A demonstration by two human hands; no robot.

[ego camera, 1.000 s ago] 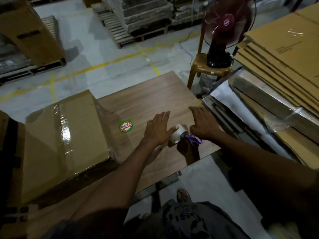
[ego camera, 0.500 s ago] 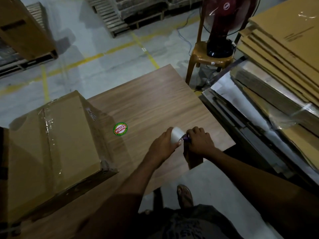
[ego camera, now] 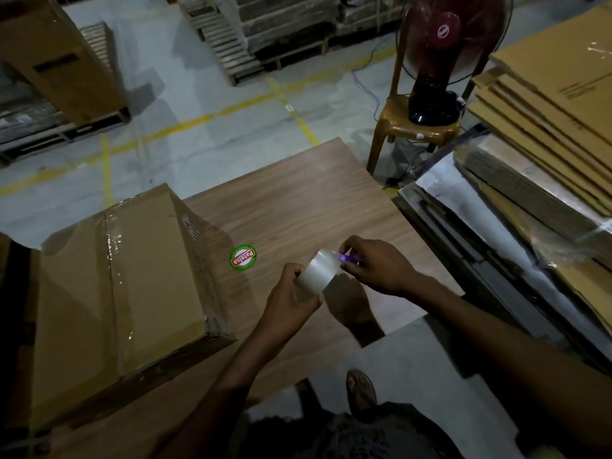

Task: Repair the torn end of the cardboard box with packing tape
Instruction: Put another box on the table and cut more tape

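A brown cardboard box [ego camera: 116, 286] lies on the left of the wooden table [ego camera: 298, 207], with clear tape along its top seam and a frayed near-right corner [ego camera: 215, 326]. My left hand [ego camera: 291, 296] grips a roll of clear packing tape [ego camera: 319, 271] above the table's near right part. My right hand [ego camera: 374, 265] pinches a small purple tool [ego camera: 347, 258] against the roll's far edge. Both hands are lifted off the table, well to the right of the box.
A round green and red sticker [ego camera: 243, 257] is on the table between box and hands. Stacked flat cardboard [ego camera: 546, 127] stands close on the right. A red fan [ego camera: 443, 44] sits on a plastic stool [ego camera: 410, 130] beyond the table. Pallets line the far floor.
Both hands closed on the tape roll and the purple tool lying on the table, then lifted them up and toward me. The box stayed put.
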